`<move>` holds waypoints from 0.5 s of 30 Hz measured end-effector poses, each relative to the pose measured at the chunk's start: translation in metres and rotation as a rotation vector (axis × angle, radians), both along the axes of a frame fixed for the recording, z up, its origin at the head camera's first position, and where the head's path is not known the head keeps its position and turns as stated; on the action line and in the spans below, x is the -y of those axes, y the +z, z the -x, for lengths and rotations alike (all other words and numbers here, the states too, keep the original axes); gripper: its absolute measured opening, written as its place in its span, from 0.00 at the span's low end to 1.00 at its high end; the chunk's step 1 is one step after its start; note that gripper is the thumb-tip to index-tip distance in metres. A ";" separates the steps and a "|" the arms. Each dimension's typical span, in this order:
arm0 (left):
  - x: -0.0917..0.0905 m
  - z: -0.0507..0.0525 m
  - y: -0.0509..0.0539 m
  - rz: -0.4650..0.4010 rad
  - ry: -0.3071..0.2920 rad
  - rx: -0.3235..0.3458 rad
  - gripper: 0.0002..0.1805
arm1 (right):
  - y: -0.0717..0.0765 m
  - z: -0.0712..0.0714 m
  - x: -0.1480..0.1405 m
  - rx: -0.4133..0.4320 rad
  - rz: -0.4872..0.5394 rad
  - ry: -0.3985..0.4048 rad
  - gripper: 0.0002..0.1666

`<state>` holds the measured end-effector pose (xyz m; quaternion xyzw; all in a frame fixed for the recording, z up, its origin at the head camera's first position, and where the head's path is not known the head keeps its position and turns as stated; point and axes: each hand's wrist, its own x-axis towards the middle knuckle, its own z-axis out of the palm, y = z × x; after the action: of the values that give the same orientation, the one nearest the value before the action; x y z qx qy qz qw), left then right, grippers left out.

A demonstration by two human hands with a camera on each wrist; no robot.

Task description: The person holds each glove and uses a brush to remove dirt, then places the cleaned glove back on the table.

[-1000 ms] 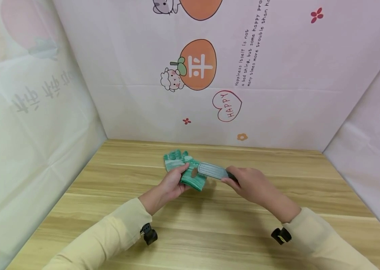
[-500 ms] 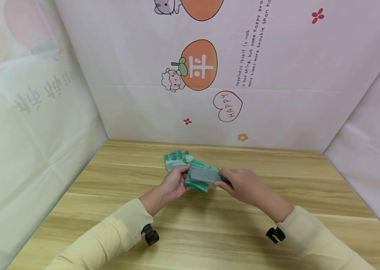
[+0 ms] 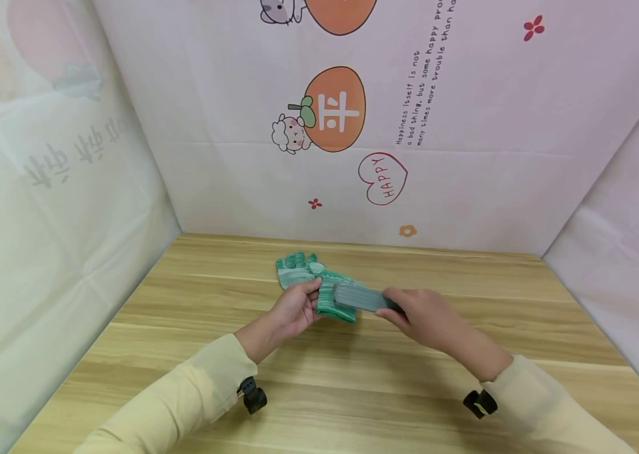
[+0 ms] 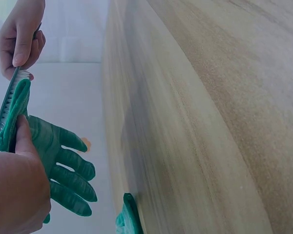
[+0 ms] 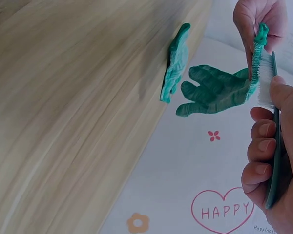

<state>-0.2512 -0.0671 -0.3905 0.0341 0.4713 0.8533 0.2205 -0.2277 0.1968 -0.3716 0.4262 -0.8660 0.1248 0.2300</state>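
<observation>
A green knit glove [image 3: 335,301] is held by its cuff in my left hand [image 3: 292,310], the thumb on top and the fingers beneath. In the left wrist view the fingers of that glove [image 4: 71,170] hang down in the air. My right hand [image 3: 431,316] grips the dark handle of a brush [image 3: 360,297]; in the right wrist view its white bristles [image 5: 266,80] lie against the cuff. A second green glove [image 3: 295,270] lies on the table just behind my left hand, and also shows in the right wrist view [image 5: 176,66].
The wooden table [image 3: 319,391] runs under both forearms. A white printed sheet [image 3: 229,126] stands along the table's back edge, with more white sheets at the left [image 3: 70,239] and right [image 3: 626,214] sides.
The brush moved left across the cuff and then back a little to the right with my right hand. The held glove has shifted slightly to the right; my left hand stays nearly in place.
</observation>
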 end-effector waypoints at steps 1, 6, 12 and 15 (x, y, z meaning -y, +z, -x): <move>0.000 0.000 0.000 0.000 0.003 0.000 0.12 | -0.001 0.000 -0.001 -0.001 -0.001 -0.003 0.14; 0.000 0.001 0.000 0.009 0.026 0.002 0.12 | -0.003 -0.001 -0.007 0.019 -0.011 -0.029 0.14; 0.001 0.002 0.000 0.010 0.040 0.010 0.13 | -0.002 -0.002 -0.011 0.044 -0.002 -0.041 0.13; 0.001 0.001 0.000 0.019 0.039 -0.002 0.13 | 0.000 0.000 -0.009 0.029 0.018 -0.032 0.13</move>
<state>-0.2526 -0.0683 -0.3909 0.0235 0.4802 0.8529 0.2035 -0.2275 0.2062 -0.3717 0.4082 -0.8748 0.1349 0.2234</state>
